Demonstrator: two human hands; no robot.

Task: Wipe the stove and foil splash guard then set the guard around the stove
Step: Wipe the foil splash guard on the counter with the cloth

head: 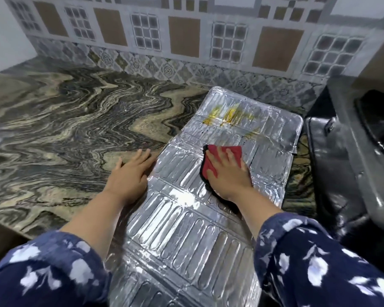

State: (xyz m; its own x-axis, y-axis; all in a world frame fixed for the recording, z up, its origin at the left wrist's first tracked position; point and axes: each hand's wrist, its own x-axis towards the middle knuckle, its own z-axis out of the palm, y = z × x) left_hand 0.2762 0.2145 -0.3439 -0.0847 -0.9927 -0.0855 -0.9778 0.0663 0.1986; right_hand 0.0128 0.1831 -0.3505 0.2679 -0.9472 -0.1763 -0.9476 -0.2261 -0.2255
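Currently guard [186,218] lies flat on worktop [53,120], stove [350,156] at right. Right hand [228,173], fingers spread flat, presses cloth [211,160] on foil; left hand [129,173], flat, steadies left edge. Risk: hard rubbing could crease or tear thin foil.

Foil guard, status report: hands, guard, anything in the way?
Left hand flat at the guard's left edge; right hand pressing red cloth on it. Foil splash guard lying flat on counter. Stove right, nothing in the way.
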